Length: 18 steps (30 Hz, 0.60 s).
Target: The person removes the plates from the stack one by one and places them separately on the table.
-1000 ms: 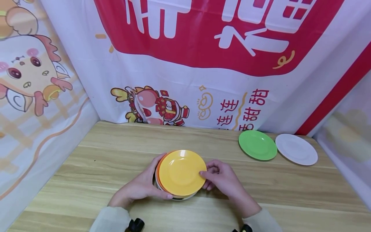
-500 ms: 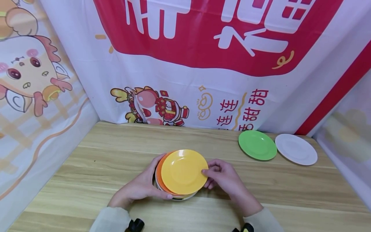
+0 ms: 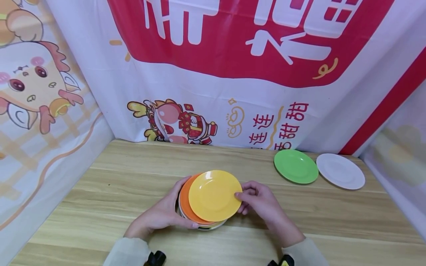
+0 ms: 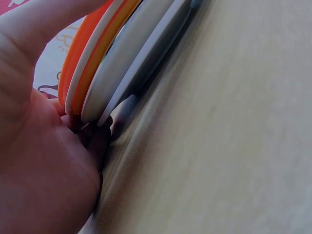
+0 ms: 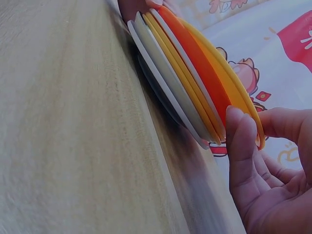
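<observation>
A yellow plate (image 3: pixel 214 195) lies on top of a stack, shifted to the right of the orange plate (image 3: pixel 185 207) beneath it. My right hand (image 3: pixel 257 201) pinches its right edge between thumb and fingers; the right wrist view shows that edge of the yellow plate (image 5: pixel 239 97) raised off the orange one. Around the stack's left side curls my left hand (image 3: pixel 166 210), thumb along the near rim. Under the orange plate, white plates (image 4: pixel 146 46) and yellow plates (image 5: pixel 183 73) show as layered rims. The left fingers' tips are mostly hidden behind the stack.
At the back right of the wooden table (image 3: pixel 133 162) lie a green plate (image 3: pixel 296 166) and a white plate (image 3: pixel 340 171), side by side. A printed cloth (image 3: pixel 206 88) hangs behind the table, with more cloth along the left and right sides.
My right hand has drawn the yellow plate a little to the right and slightly away from me, so more of the orange plate shows. The left hand has stayed in place on the stack.
</observation>
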Available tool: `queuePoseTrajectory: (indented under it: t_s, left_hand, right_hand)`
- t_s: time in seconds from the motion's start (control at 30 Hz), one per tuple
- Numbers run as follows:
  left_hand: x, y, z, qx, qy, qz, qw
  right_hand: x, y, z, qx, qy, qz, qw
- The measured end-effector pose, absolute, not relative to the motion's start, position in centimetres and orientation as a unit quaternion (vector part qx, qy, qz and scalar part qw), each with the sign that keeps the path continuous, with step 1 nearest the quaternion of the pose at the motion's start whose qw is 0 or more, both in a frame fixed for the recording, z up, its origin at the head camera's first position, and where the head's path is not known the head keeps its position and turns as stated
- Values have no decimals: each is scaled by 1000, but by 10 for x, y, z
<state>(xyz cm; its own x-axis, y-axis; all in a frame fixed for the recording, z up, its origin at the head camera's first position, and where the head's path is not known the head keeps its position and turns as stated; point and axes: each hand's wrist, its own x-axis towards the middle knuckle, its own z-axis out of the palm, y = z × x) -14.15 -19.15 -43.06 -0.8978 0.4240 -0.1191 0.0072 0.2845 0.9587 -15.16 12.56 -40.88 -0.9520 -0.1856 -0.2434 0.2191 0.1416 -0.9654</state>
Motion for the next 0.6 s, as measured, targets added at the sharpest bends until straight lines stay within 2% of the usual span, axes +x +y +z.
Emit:
queuePoseTrajectory:
  t_s: [0.23, 0.6]
  left_hand:
    - [-141, -191, -431, 135, 781, 582, 181]
    - [-142, -191, -432, 178, 778, 582, 157]
  right_hand:
    - [-152, 127, -408, 13, 739, -654, 159]
    - [-152, 126, -405, 18, 738, -656, 158]
